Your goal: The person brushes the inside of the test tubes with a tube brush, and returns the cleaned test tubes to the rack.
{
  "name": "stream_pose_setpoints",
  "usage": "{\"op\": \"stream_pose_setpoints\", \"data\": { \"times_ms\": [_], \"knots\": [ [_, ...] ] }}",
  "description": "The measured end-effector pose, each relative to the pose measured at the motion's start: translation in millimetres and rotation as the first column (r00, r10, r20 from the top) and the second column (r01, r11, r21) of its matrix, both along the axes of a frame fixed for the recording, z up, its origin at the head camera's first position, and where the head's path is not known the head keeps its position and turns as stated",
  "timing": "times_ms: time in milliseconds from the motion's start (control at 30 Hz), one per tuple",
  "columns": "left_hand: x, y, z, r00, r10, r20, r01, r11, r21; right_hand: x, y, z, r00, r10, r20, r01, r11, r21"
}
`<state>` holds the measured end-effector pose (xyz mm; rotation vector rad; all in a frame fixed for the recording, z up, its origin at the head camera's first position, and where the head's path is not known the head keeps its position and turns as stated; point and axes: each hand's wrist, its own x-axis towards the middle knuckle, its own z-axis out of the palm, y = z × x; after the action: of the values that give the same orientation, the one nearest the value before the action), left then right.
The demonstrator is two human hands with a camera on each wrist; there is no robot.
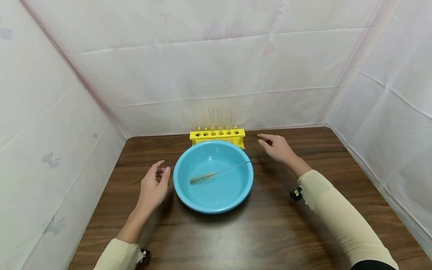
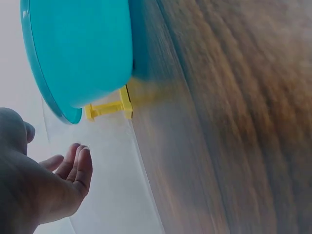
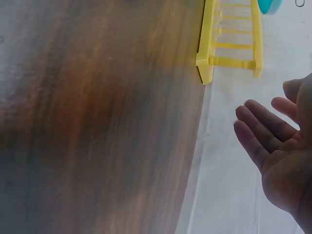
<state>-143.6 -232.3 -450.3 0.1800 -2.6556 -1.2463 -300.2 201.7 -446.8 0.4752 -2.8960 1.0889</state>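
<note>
A blue basin [image 1: 216, 198] holds water and a bottle brush [image 1: 202, 177], whose thin wire handle crosses the basin's right rim. Just left of the basin, the left hand [image 1: 153, 187] hovers with relaxed, slightly bent fingers and touches nothing. Right of the basin and the rack, the right hand [image 1: 278, 149] is held in the air, empty, fingers loosely extended. Behind the basin stands a yellow test tube rack [image 1: 217, 134] with clear glass tubes [image 1: 211, 118] upright in it. The right wrist view shows the rack's end [image 3: 229, 62] near the right fingertips.
The basin and rack stand on a dark wood-grain table [image 1: 216, 243]. White sheeting [image 1: 216, 75] hangs behind the table and along both sides. Black devices are strapped at both wrists.
</note>
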Motion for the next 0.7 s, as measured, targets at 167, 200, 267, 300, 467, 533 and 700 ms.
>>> {"op": "stream_pose_setpoints", "data": {
  "times_ms": [167,200,267,300,467,533,700],
  "knots": [
    [0.4,-1.5,-1.3,1.0,-0.013,-0.014,0.013,1.0,-0.022,8.1,0,4.0,0.998,0.01,-0.058,-0.01,1.0,-0.005],
    [0.0,-1.2,-1.6,1.0,-0.016,-0.018,0.016,1.0,-0.026,10.3,-2,5.4,0.996,0.019,-0.083,-0.019,1.0,-0.003],
    [-0.7,0.0,-2.6,1.0,-0.022,-0.019,0.021,0.999,-0.032,14.5,-5,8.0,0.989,0.049,-0.142,-0.049,0.999,0.008],
    [-1.1,0.9,-3.2,0.999,-0.026,-0.02,0.025,0.999,-0.032,17.2,-8,9.8,0.983,0.07,-0.17,-0.068,0.998,0.014],
    [-2.0,3.7,-7.0,0.999,-0.045,0.0,0.045,0.999,-0.014,31.1,-23,15.0,0.949,0.178,-0.262,-0.165,0.984,0.068],
    [-2.2,4.1,-7.7,0.999,-0.054,0.005,0.054,0.998,-0.007,36.0,-28,15.6,0.941,0.216,-0.26,-0.209,0.976,0.053],
    [-3.5,4.8,-8.2,0.997,-0.073,0.007,0.073,0.997,-0.011,45.1,-41,14.7,0.912,0.323,-0.254,-0.316,0.946,0.066]
  ]
}}
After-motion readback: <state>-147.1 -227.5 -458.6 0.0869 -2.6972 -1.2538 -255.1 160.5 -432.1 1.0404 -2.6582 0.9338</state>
